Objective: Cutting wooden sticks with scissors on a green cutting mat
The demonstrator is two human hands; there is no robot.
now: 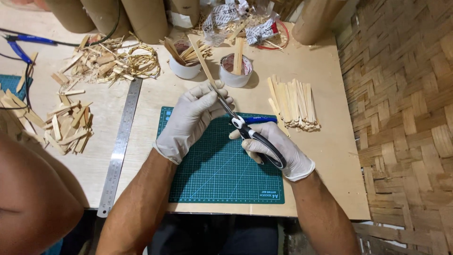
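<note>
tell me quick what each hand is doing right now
Left hand: closed on a thin bamboo strip.
Right hand: closed on the scissors, blades at the strip.

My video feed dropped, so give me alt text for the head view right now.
Two gloved hands work over a green cutting mat: the left hand holds a thin bamboo strip while the right hand grips black-handled scissors against it. A steel ruler lies to the left, a pile of cut strips to the right.

Bench layout — around the fingers [214, 94]
Cutting mat [207, 174] beneath them; two cups [185, 70] just behind; stick pile [293, 105] right; ruler [120, 146] left — scraps [71, 125] farther left.
</note>
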